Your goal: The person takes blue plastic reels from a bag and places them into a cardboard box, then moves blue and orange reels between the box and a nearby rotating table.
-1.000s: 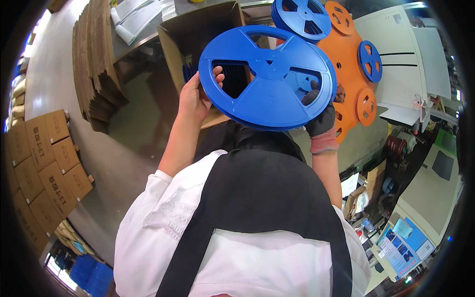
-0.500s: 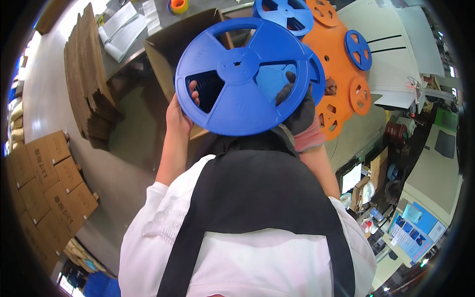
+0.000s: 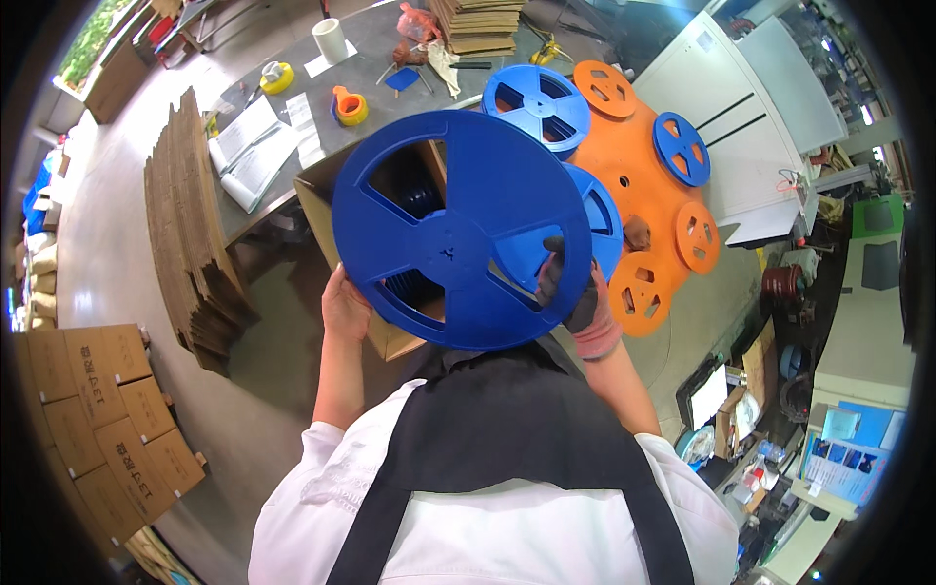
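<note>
A large blue plastic reel [image 3: 526, 185] with wide cut-outs is up in front of me, its flat face toward me. At its lower left rim my left hand [image 3: 346, 304], bare, holds the edge, with most fingers hidden behind it. My right hand [image 3: 582, 297], in a grey glove with a pink cuff, grips the right rim, fingers showing through a cut-out. Behind the reel stands an open cardboard box [image 3: 314, 210], partly covered by it. Dark blue reels [image 3: 417, 187] inside the box show through the cut-outs.
An orange round-lobed turntable [image 3: 604, 161] at the right carries blue reels [image 3: 538, 102] and orange discs [image 3: 696, 237]. Flattened cardboard [image 3: 185, 234] stands at the left, taped cartons [image 3: 107, 419] lower left. The grey table [image 3: 292, 107] holds papers [image 3: 255, 156] and tape rolls [image 3: 349, 107].
The reel has turned in my hands and sits lower in the picture. My left fingers no longer show through its cut-out. The view has shifted, showing more of the table.
</note>
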### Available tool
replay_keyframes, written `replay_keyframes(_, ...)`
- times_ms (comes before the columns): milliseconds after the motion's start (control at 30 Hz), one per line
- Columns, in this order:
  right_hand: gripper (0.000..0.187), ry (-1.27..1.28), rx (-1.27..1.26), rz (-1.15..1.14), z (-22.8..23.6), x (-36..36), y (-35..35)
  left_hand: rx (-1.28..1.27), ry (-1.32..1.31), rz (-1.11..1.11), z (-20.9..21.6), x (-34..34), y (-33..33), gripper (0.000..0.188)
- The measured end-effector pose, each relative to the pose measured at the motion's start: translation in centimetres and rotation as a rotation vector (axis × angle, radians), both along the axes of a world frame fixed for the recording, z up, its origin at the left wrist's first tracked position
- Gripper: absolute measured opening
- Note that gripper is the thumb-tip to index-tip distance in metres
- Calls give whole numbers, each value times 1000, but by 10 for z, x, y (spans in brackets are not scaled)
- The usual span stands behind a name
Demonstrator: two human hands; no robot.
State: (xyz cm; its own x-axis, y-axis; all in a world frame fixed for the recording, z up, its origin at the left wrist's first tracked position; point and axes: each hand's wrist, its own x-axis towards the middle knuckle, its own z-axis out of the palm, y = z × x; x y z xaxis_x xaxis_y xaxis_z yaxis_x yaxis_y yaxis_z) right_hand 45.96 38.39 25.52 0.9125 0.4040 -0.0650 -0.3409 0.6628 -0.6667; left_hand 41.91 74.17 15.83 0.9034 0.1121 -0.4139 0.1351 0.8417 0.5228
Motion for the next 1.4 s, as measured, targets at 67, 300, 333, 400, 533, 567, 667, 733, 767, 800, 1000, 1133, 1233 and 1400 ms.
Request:
replay_keyframes(67, 60, -18, -34, 12, 1, -2, 0, 80, -31, -24, 9, 10, 7, 39)
replay_keyframes(300, 41, -24, -219, -49, -25, -17, -9, 513, -27, -61, 43, 42, 22, 49)
replay_keyframes(333, 39, -38, -290, -51, -19, -22, -7, 555, -60, -58, 51, 45, 23, 50)
replay_keyframes(400, 44, -52, -373, -121, -2, -30, 7, 644, -120, -47, 62, 48, 27, 50)
replay_keyframes(533, 45, -86, -489, -114, 15, -32, 16, 793, -199, 24, 93, 40, 23, 47)
replay_keyframes(567, 42, -190, -598, -107, 10, -30, 8, 803, -200, 61, 95, 38, 23, 42)
replay_keyframes(667, 33, -270, -796, 20, 23, -16, 18, 1015, -232, 112, 112, 26, 20, 44)
replay_keyframes(733, 34, -138, -855, 165, 19, -6, 15, 1231, -283, 183, 130, 18, 10, 40)
replay_keyframes(767, 36, -40, -871, 327, 22, 2, 10, 1458, -317, 204, 140, 15, 4, 44)
replay_keyframes(800, 36, -78, -931, 300, 10, -1, 7, 1646, -394, 198, 149, 13, -4, 51)
replay_keyframes(1000, 40, -385, -1110, 362, -50, -18, -33, 1909, -692, 241, 197, -6, -58, 43)
replay_keyframes(1133, 40, -342, -1138, 315, -39, -28, -30, 1879, -990, 290, 206, -14, -96, 34)
replay_keyframes(1233, 39, -210, -1012, 221, -39, -38, -29, 1858, -987, 254, 204, -14, -112, 34)
replay_keyframes(1400, 39, 23, -731, 129, -44, -46, -28, 1872, -991, 171, 204, -15, -110, 33)
